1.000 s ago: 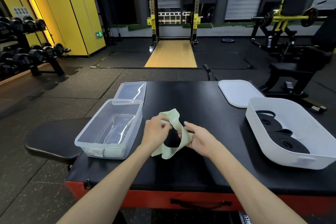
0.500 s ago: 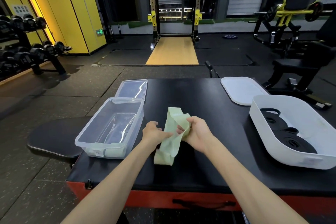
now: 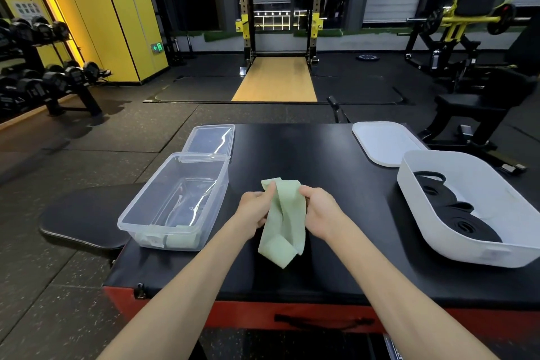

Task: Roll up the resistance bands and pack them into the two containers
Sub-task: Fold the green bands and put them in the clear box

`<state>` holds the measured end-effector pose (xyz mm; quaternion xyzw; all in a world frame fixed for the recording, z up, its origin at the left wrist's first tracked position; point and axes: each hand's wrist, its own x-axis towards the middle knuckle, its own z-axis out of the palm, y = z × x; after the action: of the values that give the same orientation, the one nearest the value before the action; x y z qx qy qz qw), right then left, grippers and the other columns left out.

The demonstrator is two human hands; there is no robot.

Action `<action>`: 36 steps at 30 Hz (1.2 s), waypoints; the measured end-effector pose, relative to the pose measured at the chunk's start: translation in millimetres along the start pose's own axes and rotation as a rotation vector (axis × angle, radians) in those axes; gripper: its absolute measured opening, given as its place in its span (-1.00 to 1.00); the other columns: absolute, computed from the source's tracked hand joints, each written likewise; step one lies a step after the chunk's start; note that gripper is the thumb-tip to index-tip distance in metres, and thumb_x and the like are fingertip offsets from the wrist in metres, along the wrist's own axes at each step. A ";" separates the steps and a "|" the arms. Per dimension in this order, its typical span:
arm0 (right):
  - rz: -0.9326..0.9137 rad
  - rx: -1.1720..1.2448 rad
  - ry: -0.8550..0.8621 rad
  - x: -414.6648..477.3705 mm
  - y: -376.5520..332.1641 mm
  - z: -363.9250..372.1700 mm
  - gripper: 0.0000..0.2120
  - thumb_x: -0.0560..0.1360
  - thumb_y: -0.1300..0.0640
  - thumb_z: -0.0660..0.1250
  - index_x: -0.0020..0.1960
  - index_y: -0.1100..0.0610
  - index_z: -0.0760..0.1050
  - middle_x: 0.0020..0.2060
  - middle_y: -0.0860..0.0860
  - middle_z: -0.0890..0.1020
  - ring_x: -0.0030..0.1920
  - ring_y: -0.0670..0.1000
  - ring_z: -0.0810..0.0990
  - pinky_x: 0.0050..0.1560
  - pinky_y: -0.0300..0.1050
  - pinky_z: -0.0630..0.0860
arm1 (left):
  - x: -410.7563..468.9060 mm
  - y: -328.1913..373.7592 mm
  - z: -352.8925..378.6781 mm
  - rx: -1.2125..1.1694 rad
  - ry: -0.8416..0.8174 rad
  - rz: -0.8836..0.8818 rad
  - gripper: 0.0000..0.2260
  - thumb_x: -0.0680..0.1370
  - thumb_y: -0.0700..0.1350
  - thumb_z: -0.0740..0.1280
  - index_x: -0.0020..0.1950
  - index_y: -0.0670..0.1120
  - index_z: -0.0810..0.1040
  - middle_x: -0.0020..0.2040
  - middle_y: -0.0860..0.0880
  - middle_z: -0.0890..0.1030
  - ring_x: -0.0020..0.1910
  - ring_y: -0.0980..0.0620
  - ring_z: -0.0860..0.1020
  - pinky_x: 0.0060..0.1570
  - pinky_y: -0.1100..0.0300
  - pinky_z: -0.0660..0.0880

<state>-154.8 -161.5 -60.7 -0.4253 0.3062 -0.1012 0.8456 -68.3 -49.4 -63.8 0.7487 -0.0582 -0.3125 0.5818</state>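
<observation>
above the black table [image 3: 321, 161], both hands, left [image 3: 255, 207] and right [image 3: 320, 207], grip a green band [image 3: 285, 219]

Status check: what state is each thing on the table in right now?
green band: unrolled, gripped by left hand and right hand.
clear container: open, clear lid lying behind it.
white container: open, white lid behind it.
black bands: rolled, inside white container.

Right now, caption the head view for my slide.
Left hand and right hand hold a green band between the clear container and the white container.
</observation>
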 end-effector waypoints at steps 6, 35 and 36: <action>-0.089 -0.205 -0.068 -12.0 -0.9 7.1 -0.80 0.53 0.44 0.18 -0.02 0.33 0.57 -0.06 0.17 0.67 -0.09 0.09 0.67 -0.07 -0.05 0.59 | -9.5 0.0 0.9 -0.006 -0.072 0.060 -0.61 0.46 0.20 0.39 -0.10 -0.15 0.64 -0.23 0.01 0.66 -0.35 0.06 0.60 -0.38 0.27 0.45; -0.350 -0.070 -0.057 -30.2 -59.6 15.9 -0.78 0.46 0.43 0.26 0.09 0.32 0.49 -0.10 0.21 0.60 -0.10 0.11 0.62 -0.19 -0.07 0.60 | -39.3 32.7 21.3 0.329 0.074 0.833 -0.55 0.35 0.05 0.53 0.19 0.07 0.50 0.10 0.11 0.53 -0.03 0.15 0.54 -0.02 0.31 0.50; -0.388 -0.107 -0.065 -33.6 -61.0 19.0 -0.80 0.45 0.42 0.27 0.06 0.31 0.49 -0.11 0.19 0.59 -0.11 0.10 0.62 -0.21 -0.09 0.59 | -40.9 36.6 25.1 0.292 0.059 0.844 -0.58 0.36 0.00 0.53 0.17 0.08 0.50 0.08 0.10 0.55 -0.04 0.13 0.57 -0.02 0.27 0.53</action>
<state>-164.5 -172.2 10.0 -0.5235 0.1960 -0.2319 0.7961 -104.3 -63.5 -17.4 0.7422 -0.3856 -0.0145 0.5479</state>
